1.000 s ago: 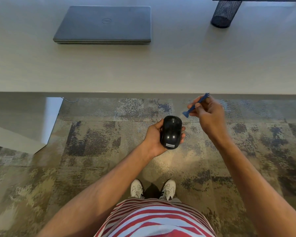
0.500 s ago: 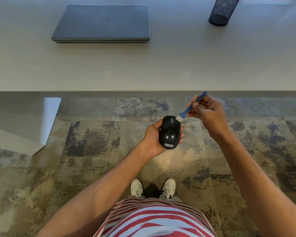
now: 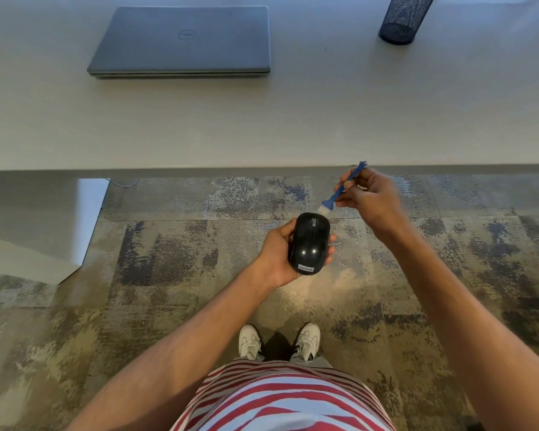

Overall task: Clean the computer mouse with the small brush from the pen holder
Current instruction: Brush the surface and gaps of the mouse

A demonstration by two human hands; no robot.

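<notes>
A glossy black computer mouse [image 3: 309,244] with a small white label at its near end lies in my left hand [image 3: 274,256], held over the carpet in front of the desk. My right hand [image 3: 371,202] pinches a small blue brush [image 3: 339,191] by its handle. The brush's white bristles point down-left and touch the mouse's far right corner, beside the scroll wheel. The dark mesh pen holder [image 3: 402,18] stands on the desk at the far right, its top cut off by the frame edge.
A closed grey laptop [image 3: 181,42] lies on the pale desk [image 3: 293,119], whose front edge runs just beyond my hands. Below are patterned carpet, a white desk leg panel [image 3: 84,225] at left, and my white shoes [image 3: 279,342].
My right hand turned the brush from held up clear of the mouse to bristles down on the mouse's far end. The left hand kept the mouse nearly still.
</notes>
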